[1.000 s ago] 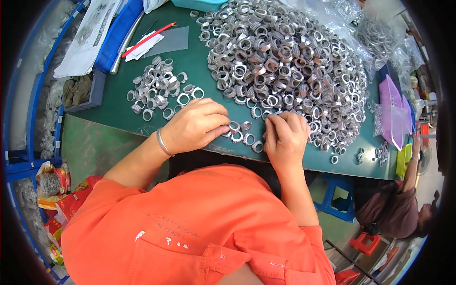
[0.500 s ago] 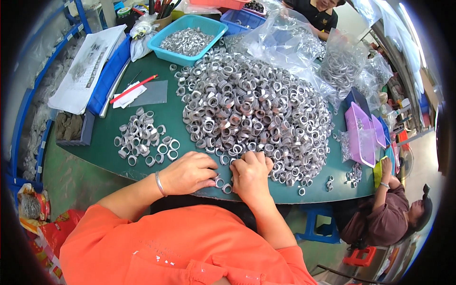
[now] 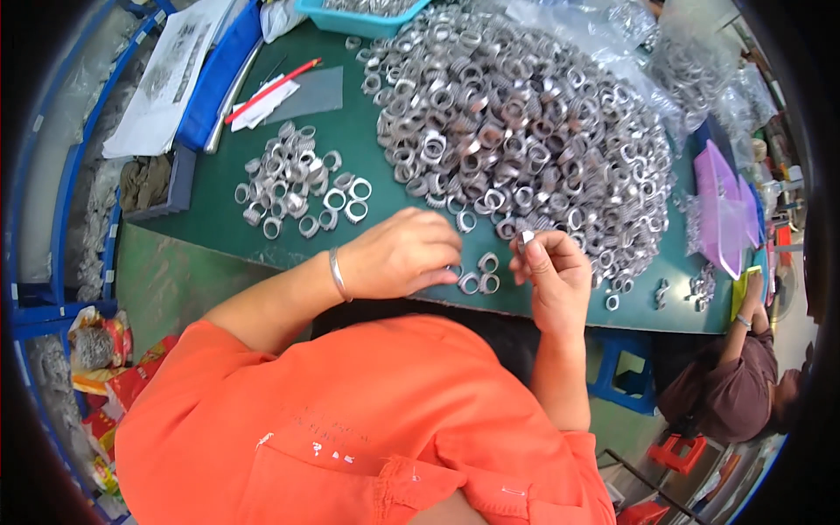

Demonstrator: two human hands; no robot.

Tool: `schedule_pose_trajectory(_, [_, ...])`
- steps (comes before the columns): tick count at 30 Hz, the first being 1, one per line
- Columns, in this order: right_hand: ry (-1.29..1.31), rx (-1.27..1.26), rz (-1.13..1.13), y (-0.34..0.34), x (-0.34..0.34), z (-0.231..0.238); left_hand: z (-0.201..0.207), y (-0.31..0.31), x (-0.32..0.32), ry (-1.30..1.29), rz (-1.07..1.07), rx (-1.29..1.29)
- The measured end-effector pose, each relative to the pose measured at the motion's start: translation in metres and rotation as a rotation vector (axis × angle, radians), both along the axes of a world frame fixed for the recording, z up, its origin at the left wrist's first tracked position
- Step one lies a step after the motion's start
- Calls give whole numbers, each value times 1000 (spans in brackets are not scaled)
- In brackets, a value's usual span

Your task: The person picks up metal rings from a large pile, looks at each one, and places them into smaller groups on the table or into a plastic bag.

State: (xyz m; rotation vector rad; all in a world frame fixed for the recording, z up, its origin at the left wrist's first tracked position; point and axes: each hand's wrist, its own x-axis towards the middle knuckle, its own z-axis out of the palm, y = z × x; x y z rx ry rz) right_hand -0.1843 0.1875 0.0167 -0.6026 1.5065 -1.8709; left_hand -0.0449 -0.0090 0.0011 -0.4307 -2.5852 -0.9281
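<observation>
My right hand is turned palm inward near the front of a big pile of grey metal rings, pinching one metal ring between thumb and fingers. My left hand, with a bangle at its wrist, is curled low over the table edge. Its fingertips close on another metal ring, which they partly hide. Between the hands, a few loose rings lie on the green table. A smaller heap of rings sits beyond my left forearm.
A red pencil lies over white paper slips at the left. At the back stands a turquoise basin of metal pieces. Pink-purple trays sit at the right, near a seated person. A blue stool stands below the table edge.
The view has shifted, so the table sits higher in the picture. My right hand has moved away from my left and turned over, now showing a ring in its fingers.
</observation>
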Motion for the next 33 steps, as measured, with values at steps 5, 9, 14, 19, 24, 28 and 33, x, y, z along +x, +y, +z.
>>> schedule_pose_trajectory(5, [155, -66, -127, -6, 20, -25, 2, 0, -9, 77, 167, 41])
schedule_pose_trajectory(9, [316, -72, -107, -6, 32, -38, 3, 4, -21, 24, 276, -46])
schedule_pose_trajectory(14, [409, -88, -104, -5, 34, -45, 7, 2, -28, -63, 302, -112])
schedule_pose_trajectory(19, [374, -79, -98, -4, 34, -43, 14, -2, -32, -92, 261, -208])
schedule_pose_trajectory(24, [364, -101, -96, -4, 33, -43, 15, -2, -36, -95, 216, -180])
schedule_pose_trajectory(28, [356, -107, -97, -5, 33, -42, 19, 0, -26, -75, 188, 257])
schedule_pose_trajectory(33, [392, -89, -101, -4, 32, -42, 23, 0, -7, -465, 220, 865])
